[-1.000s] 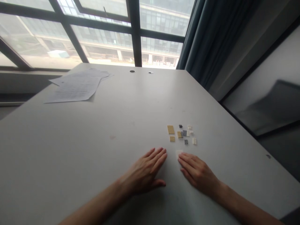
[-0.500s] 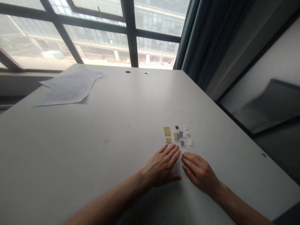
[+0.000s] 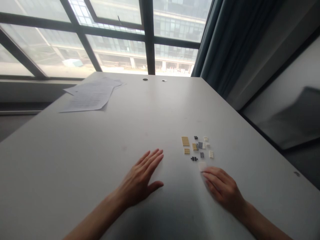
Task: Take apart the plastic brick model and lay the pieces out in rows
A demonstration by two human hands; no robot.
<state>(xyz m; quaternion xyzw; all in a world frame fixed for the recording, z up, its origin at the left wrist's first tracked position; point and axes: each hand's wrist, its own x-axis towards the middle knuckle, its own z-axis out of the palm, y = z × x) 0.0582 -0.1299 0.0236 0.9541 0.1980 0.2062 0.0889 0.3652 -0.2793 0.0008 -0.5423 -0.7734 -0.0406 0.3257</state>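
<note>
My left hand lies flat on the table, palm down, fingers stretched out and thumb apart, holding nothing. My right hand has its fingers pressed together, with the tips at the near corner of a small white square piece. Just beyond that piece are a black piece with side pins, a dark grey brick and a white studded brick. Farther left sit a large tan plate and a small tan brick. A tan brick touches grey pieces.
Printed sheets of paper overlap at the white table's far left. Two round cable holes, one a dark disc, are near the back edge. Windows stand behind, with a dark curtain at the right.
My left hand has slid left, away from the bricks, uncovering the black piece with pins. My right hand stays by the white square, which now shows more. The view has shifted slightly.
</note>
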